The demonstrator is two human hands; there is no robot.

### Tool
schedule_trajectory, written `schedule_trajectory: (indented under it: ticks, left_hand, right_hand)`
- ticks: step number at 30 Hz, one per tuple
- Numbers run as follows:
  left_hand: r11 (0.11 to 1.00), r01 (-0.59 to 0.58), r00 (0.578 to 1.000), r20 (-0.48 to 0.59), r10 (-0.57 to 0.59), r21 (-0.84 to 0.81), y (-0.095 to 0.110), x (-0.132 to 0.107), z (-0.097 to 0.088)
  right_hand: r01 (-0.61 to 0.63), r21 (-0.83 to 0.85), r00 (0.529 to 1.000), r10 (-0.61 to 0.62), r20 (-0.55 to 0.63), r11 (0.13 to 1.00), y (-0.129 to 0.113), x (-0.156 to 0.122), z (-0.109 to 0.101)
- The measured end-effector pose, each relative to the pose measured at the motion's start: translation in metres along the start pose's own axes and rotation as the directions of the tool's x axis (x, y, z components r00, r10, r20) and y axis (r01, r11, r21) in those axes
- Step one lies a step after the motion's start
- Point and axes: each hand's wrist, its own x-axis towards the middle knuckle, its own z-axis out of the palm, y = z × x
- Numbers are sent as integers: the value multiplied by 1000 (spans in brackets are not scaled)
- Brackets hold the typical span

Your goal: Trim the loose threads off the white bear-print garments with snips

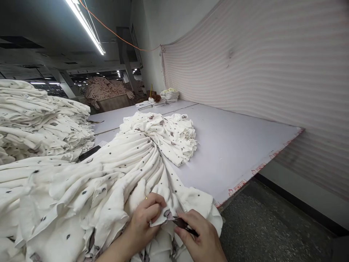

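Observation:
A large heap of white fabric point(131, 160) with small dark spots and pinkish-grey prints spreads over the table and down its near edge. My left hand point(145, 222) is closed on a fold of this fabric, and a ring shows on one finger. The held edge carries a pinkish-grey print. My right hand point(203, 234) grips a small dark tool point(185, 225) that looks like thread snips. Its front end is at the held edge, close to my left fingers. Whether the blades touch the cloth I cannot tell.
A tall stack of similar white fabric point(40, 120) stands at left, with a dark flat object point(89, 153) beside it. Folded white pieces point(169, 95) lie at the far end of the pale table point(218, 145). Striped sheeting point(259, 72) hangs along the right. Brownish cloth point(107, 91) is piled behind.

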Motion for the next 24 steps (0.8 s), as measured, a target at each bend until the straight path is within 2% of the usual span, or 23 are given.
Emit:
schedule_trajectory:
  ticks: [6, 13, 18, 21, 24]
  left_hand:
    - [999, -38, 999, -14, 38, -2, -3, 0, 2]
    - [999, -40, 999, -16, 39, -12, -1, 2, 2]
    - [999, -27, 1000, -11, 27, -20, 1, 2, 3]
    - [999, -33, 999, -8, 32, -41, 2, 4, 3]
    - [995, 51, 999, 6, -51, -85, 3, 8, 4]
  right_hand:
    - [-27, 14, 997, 26, 72, 1000, -14, 8, -1]
    - [-49, -15, 997, 49, 56, 999, -11, 7, -3]
    - [-45, 24, 999, 45, 10, 999, -4, 3, 2]
    - [-54, -29, 997, 52, -61, 998, 0, 4, 8]
    - [-37, -33, 993, 33, -111, 999, 5, 9, 13]
